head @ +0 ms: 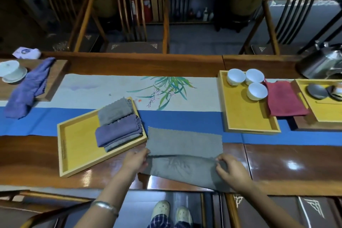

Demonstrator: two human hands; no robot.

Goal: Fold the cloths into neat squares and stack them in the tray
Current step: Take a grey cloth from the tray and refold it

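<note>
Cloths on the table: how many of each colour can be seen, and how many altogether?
Grey: 2, one held by both hands, one folded at the tray's far end; a grey layer under the stack may be a third
Purple: 2, one folded in the tray, one loose at far left
Red: 1
Total: 5

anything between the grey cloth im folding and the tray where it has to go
Nothing visible does. The grey cloth, pinched by the left hand and right hand, lies right beside the yellow tray. The folded stack fills the tray's right part.
</note>
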